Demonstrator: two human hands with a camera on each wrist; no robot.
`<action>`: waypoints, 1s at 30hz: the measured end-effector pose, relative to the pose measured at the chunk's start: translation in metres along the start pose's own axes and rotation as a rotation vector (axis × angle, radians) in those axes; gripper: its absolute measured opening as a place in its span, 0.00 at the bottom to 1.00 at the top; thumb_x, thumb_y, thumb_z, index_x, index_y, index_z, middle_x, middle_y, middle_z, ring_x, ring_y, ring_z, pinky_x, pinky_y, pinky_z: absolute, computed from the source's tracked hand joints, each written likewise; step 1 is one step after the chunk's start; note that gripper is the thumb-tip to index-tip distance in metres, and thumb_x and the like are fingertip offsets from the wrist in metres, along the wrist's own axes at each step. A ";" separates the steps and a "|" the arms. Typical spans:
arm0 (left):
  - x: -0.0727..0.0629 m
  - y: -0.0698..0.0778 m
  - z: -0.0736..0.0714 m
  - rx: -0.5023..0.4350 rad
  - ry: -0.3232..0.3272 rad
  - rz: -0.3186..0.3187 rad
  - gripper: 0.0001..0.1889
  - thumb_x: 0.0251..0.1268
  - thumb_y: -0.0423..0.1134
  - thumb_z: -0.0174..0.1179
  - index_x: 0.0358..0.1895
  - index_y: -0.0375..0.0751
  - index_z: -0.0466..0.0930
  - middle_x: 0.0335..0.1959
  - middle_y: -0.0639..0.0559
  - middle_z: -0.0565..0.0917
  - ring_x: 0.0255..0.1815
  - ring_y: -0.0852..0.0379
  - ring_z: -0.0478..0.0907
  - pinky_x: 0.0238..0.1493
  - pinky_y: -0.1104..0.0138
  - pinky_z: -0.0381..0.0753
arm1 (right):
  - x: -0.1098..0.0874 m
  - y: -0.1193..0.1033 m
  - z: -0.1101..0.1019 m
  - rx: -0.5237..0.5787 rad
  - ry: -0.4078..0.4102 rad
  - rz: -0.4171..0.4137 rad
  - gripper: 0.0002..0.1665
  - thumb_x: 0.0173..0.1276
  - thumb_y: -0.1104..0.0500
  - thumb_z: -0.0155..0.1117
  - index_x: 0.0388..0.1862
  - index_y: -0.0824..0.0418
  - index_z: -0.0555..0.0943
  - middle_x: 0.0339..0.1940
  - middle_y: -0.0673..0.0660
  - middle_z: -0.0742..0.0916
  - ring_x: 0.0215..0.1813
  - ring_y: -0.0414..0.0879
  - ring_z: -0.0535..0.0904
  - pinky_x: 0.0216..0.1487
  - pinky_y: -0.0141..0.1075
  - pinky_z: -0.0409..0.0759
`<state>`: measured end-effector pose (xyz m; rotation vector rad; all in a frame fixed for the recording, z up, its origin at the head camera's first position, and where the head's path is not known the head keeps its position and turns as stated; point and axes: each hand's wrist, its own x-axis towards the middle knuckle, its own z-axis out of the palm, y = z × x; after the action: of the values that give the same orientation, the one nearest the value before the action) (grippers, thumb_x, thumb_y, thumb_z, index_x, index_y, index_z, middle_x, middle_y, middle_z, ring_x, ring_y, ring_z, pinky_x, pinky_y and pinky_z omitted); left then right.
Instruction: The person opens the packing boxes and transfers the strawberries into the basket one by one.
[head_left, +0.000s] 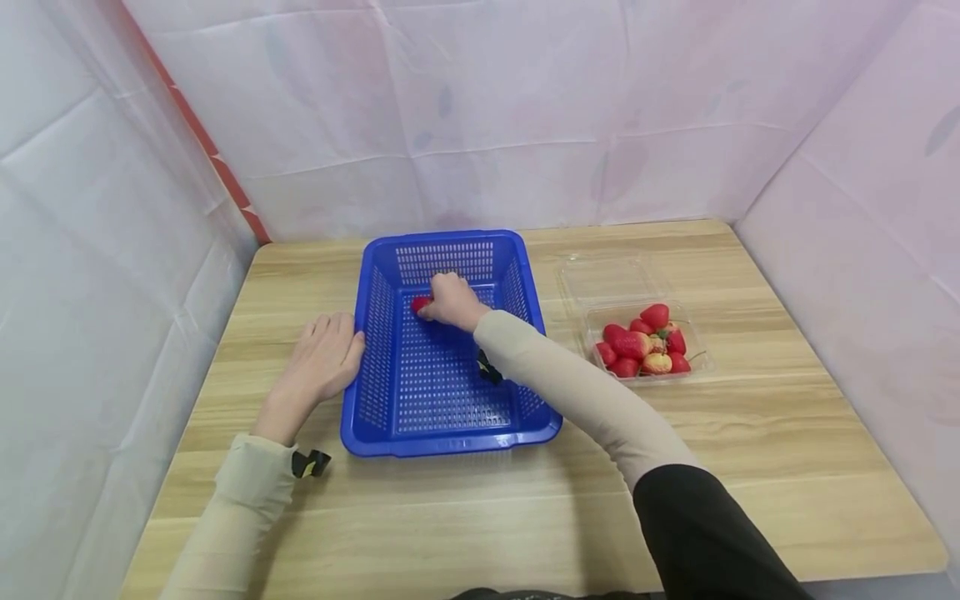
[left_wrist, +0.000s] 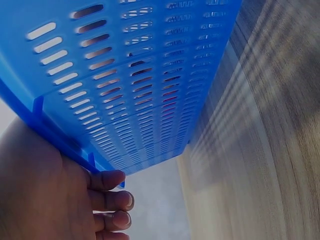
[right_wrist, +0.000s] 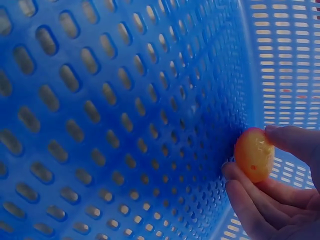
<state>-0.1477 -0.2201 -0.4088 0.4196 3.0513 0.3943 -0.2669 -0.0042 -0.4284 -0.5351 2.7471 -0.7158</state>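
Note:
A blue perforated plastic basket (head_left: 452,444) stands on the wooden table. Inside it, toward the far end, my right hand (head_left: 456,300) pinches a strawberry (head_left: 422,305) between thumb and fingers. The right wrist view shows this strawberry (right_wrist: 254,155) with a yellow-orange side turned to the camera, low down near the basket's perforated bottom. My left hand (head_left: 324,358) holds the basket's left rim, thumb at the edge and the other fingers outside it. From the left wrist, the fingers (left_wrist: 112,200) show loosely bent beside the blue rim; the thumb is hidden there.
Right of the basket, a clear plastic box (head_left: 699,360) holds several red and yellowish strawberries (head_left: 655,316). Its clear lid (head_left: 609,277) lies folded back behind it. Pale patterned sheets (head_left: 495,108) hang along the back and both sides of the table (head_left: 780,450).

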 end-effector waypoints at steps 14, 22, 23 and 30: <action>-0.001 -0.002 -0.001 -0.008 0.007 -0.002 0.16 0.79 0.45 0.33 0.46 0.35 0.65 0.38 0.41 0.70 0.42 0.42 0.66 0.45 0.52 0.62 | 0.001 -0.002 -0.002 0.003 -0.028 -0.008 0.25 0.62 0.51 0.74 0.18 0.57 0.68 0.15 0.49 0.71 0.19 0.41 0.65 0.22 0.32 0.66; -0.003 -0.001 -0.002 -0.020 -0.013 -0.007 0.17 0.79 0.44 0.32 0.47 0.34 0.65 0.39 0.41 0.71 0.44 0.41 0.66 0.46 0.51 0.62 | 0.000 -0.002 -0.001 -0.017 -0.046 0.011 0.26 0.63 0.49 0.73 0.17 0.57 0.67 0.16 0.49 0.70 0.20 0.42 0.64 0.24 0.33 0.67; -0.003 -0.001 -0.002 -0.022 -0.014 -0.006 0.17 0.79 0.44 0.32 0.47 0.34 0.65 0.39 0.41 0.70 0.44 0.41 0.66 0.46 0.51 0.62 | 0.000 -0.002 -0.001 -0.018 -0.048 0.016 0.27 0.63 0.49 0.73 0.17 0.57 0.67 0.16 0.49 0.70 0.20 0.42 0.64 0.24 0.33 0.67; -0.001 -0.002 -0.001 -0.012 -0.012 0.000 0.17 0.79 0.44 0.32 0.46 0.35 0.65 0.37 0.42 0.70 0.42 0.42 0.65 0.44 0.52 0.61 | -0.001 -0.003 -0.006 -0.024 -0.062 0.033 0.26 0.65 0.46 0.71 0.19 0.57 0.69 0.17 0.49 0.70 0.21 0.42 0.64 0.24 0.33 0.66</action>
<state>-0.1476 -0.2226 -0.4079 0.4199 3.0357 0.4081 -0.2672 -0.0037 -0.4212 -0.5066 2.7040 -0.6488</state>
